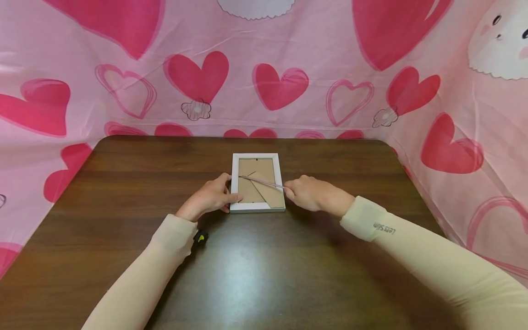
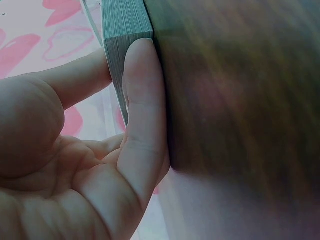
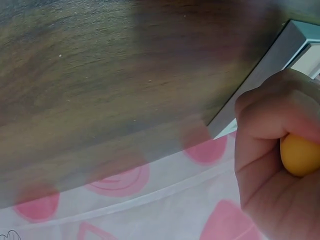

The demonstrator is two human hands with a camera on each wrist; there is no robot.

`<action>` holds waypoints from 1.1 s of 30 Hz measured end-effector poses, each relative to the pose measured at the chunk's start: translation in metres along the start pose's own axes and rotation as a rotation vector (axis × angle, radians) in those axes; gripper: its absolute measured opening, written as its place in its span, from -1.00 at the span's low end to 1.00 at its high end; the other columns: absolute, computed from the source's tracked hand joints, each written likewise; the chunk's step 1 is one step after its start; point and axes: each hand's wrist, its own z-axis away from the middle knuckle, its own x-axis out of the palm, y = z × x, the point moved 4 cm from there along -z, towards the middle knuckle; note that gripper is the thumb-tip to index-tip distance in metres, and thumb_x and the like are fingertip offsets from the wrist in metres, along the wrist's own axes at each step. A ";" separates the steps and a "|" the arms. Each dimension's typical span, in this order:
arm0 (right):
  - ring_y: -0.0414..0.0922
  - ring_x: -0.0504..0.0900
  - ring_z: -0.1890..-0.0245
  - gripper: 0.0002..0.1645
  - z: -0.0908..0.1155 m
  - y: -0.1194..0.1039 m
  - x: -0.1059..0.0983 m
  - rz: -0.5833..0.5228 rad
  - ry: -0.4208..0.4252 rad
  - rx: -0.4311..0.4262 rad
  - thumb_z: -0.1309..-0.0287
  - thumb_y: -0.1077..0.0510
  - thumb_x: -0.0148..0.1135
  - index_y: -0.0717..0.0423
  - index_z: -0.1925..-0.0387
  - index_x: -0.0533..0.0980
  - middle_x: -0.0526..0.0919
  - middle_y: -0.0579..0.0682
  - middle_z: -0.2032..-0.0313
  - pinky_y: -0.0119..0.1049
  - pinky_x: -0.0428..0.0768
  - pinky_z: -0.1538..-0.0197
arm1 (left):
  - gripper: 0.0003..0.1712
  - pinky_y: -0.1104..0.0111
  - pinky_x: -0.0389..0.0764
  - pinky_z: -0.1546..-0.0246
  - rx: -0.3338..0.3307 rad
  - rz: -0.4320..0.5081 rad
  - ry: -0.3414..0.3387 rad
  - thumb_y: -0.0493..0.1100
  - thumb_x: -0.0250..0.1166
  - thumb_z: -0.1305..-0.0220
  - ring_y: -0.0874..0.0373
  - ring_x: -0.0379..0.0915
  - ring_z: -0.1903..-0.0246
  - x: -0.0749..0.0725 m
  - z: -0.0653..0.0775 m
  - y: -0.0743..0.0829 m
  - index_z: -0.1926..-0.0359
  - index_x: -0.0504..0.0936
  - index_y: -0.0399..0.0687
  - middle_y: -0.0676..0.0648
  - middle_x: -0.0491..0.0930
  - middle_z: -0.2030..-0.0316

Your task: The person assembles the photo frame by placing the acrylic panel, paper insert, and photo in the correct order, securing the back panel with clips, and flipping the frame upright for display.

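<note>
A white picture frame [image 1: 235, 188] lies face down on the table, its brown backing board [image 1: 268, 167] and slanted easel leg [image 1: 270, 195] facing up. My left hand [image 1: 210, 197] grips the frame's left side, thumb over the border and fingers along the outer edge. In the left wrist view the fingers [image 2: 145, 95] press against the frame's side [image 2: 127, 17]. My right hand [image 1: 309, 192] holds a screwdriver by its yellow handle [image 3: 300, 155], mostly hidden in the fist. Its thin metal shaft [image 1: 264, 182] crosses over the easel leg, tip at the backing's left edge.
The dark wooden table [image 1: 247, 275] extends around the frame. Beside the left sleeve is a small black object [image 1: 200, 237] with a yellow-green mark. Pink cloth [image 1: 239, 41] printed with hearts hangs behind the table and along both sides.
</note>
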 end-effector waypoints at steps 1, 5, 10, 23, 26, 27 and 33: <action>-0.13 0.47 0.53 -0.70 0.000 -0.001 0.000 0.001 -0.001 0.000 -0.44 -0.03 -0.16 -0.11 0.40 0.42 0.36 -0.09 0.63 -0.21 0.47 0.45 | -0.28 0.26 0.66 0.40 0.000 0.002 0.001 -0.09 0.36 -0.22 0.03 0.57 0.50 0.000 0.000 0.000 -0.26 0.18 -0.17 -0.25 0.45 0.34; -0.12 0.46 0.54 -0.69 -0.002 -0.003 0.002 -0.014 -0.013 0.005 -0.44 -0.03 -0.16 -0.10 0.42 0.41 0.37 -0.09 0.63 -0.22 0.47 0.46 | -0.29 0.26 0.65 0.39 -0.001 -0.007 0.004 -0.08 0.35 -0.22 0.03 0.56 0.51 -0.001 0.000 -0.002 -0.26 0.19 -0.16 -0.25 0.46 0.34; -0.12 0.44 0.50 -0.70 -0.005 0.001 0.006 -0.068 -0.025 -0.027 -0.45 -0.01 -0.15 -0.06 0.26 0.50 0.37 -0.08 0.61 -0.22 0.47 0.37 | -0.24 0.24 0.63 0.36 -0.021 -0.026 0.006 -0.05 0.36 -0.22 0.04 0.57 0.52 0.000 0.001 -0.006 -0.30 0.16 -0.15 -0.24 0.46 0.33; -0.26 0.20 0.71 -0.74 0.036 0.017 -0.020 0.027 0.237 -0.177 -0.41 -0.03 -0.06 -0.14 0.45 0.29 0.23 -0.19 0.70 -0.32 0.26 0.64 | -0.34 0.25 0.66 0.40 0.014 0.002 0.002 -0.10 0.36 -0.22 0.04 0.57 0.51 0.000 0.000 0.000 -0.21 0.23 -0.13 -0.24 0.48 0.35; -0.30 0.18 0.71 -0.75 0.048 0.019 -0.023 0.052 0.250 -0.217 -0.39 0.00 -0.01 -0.15 0.46 0.29 0.21 -0.24 0.72 -0.34 0.24 0.64 | -0.34 0.25 0.66 0.40 0.014 0.004 0.002 -0.10 0.35 -0.22 0.04 0.58 0.51 -0.001 0.001 0.000 -0.22 0.22 -0.14 -0.24 0.48 0.35; -0.31 0.18 0.71 -0.76 0.052 0.020 -0.022 0.065 0.247 -0.222 -0.38 -0.01 0.00 -0.16 0.46 0.29 0.20 -0.25 0.73 -0.35 0.24 0.65 | -0.35 0.25 0.66 0.41 0.013 0.011 0.004 -0.10 0.35 -0.22 0.04 0.58 0.52 -0.001 0.001 0.000 -0.22 0.23 -0.14 -0.24 0.48 0.35; -0.31 0.23 0.71 -0.74 0.070 0.025 -0.016 0.130 0.255 -0.204 -0.37 -0.13 0.00 -0.22 0.45 0.31 0.22 -0.29 0.74 -0.34 0.23 0.67 | -0.32 0.25 0.64 0.41 0.003 -0.004 0.012 -0.09 0.35 -0.23 0.03 0.57 0.54 -0.001 0.002 0.000 -0.24 0.21 -0.14 -0.24 0.47 0.35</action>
